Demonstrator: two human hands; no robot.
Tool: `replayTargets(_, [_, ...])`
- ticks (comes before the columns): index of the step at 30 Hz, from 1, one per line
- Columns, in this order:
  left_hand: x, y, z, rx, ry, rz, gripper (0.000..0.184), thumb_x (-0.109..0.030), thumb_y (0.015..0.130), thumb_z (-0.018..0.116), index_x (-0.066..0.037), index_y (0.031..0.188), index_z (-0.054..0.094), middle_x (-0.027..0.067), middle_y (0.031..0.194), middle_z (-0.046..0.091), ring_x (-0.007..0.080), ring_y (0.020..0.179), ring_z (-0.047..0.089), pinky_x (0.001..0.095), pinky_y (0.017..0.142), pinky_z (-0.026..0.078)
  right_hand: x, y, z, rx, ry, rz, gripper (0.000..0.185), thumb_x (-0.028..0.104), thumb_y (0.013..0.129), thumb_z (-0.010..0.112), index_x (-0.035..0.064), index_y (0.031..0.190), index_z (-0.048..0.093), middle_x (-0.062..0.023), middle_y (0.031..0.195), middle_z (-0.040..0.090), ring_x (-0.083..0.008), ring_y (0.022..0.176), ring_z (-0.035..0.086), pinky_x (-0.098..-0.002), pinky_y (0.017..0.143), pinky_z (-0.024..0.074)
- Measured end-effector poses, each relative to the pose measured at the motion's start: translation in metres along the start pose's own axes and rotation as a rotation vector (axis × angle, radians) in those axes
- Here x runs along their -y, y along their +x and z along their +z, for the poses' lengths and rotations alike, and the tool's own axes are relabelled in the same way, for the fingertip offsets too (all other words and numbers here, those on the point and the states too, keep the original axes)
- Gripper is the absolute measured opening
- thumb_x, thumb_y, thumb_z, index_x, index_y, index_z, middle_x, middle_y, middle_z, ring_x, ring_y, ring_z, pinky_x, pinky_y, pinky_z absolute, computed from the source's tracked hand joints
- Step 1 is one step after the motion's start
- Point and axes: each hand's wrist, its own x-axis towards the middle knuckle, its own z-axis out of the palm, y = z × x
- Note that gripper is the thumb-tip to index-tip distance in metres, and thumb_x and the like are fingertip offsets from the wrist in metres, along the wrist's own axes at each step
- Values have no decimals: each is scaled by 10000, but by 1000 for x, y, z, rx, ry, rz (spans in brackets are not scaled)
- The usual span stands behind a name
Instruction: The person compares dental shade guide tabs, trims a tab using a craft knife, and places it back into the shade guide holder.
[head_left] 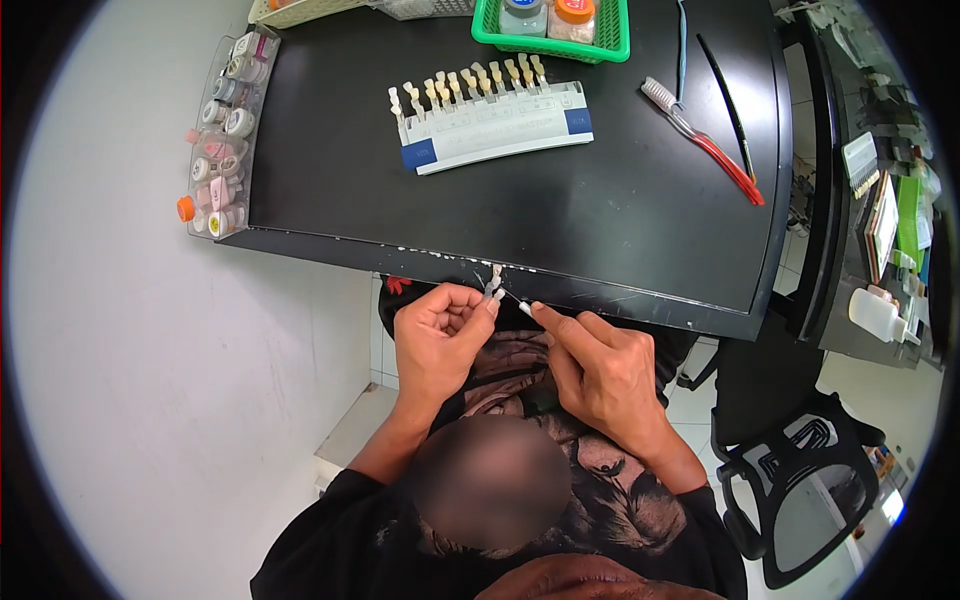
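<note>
At the table's front edge, my left hand [445,335] is closed, thumb and fingertips pinching a small pale piece [496,272] with a pinkish end. It looks like a tooth shade tab, but is too small to be sure. My right hand [605,370] is closed around a thin tool [526,308] with a whitish shaft and a fine tip directed at the piece; most of its handle is hidden by the fingers. Whether the tip touches the piece I cannot tell. Beyond the hands, a tooth shade guide [500,130] lies on the black table [400,215], several tooth-coloured tabs standing along its far side.
A clear rack [240,130] of small jars lines the table's left edge. Two jars sit in a green basket [600,50] at the back. To the right lie a red-handled toothbrush [715,150] and a slim black stick [725,95]. An office chair [800,480] stands at right.
</note>
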Motion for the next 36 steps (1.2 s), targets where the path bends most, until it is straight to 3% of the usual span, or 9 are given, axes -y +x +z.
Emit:
replayTargets(28, [3,1,-1,9,-11,28,145,-90,1002,795,21,930,736,-49,729,665,-14,625,556,176,559,409,-9,-13,19,-88,-24,-56,476,-10,816,768,73,1284,781,-41,699,535,-215,479,552,-363,485,455])
replayTargets(31, [4,1,-1,4,-7,31,142,-86,1001,795,19,924,736,-53,729,664,-16,630,554,175,562,409,-4,-11,13,-38,-13,-27,453,-51,844,740,40,1287,773,-72,720,621,-254,514,602,-381,516,492])
replayTargets(36, [4,1,-1,4,-10,31,140,-82,998,796,18,921,737,-55,730,663,-19,629,551,174,564,407,-5,-10,14,-42,0,-32,438,-48,848,739,39,1275,776,-73,717,618,-255,512,598,-382,517,489])
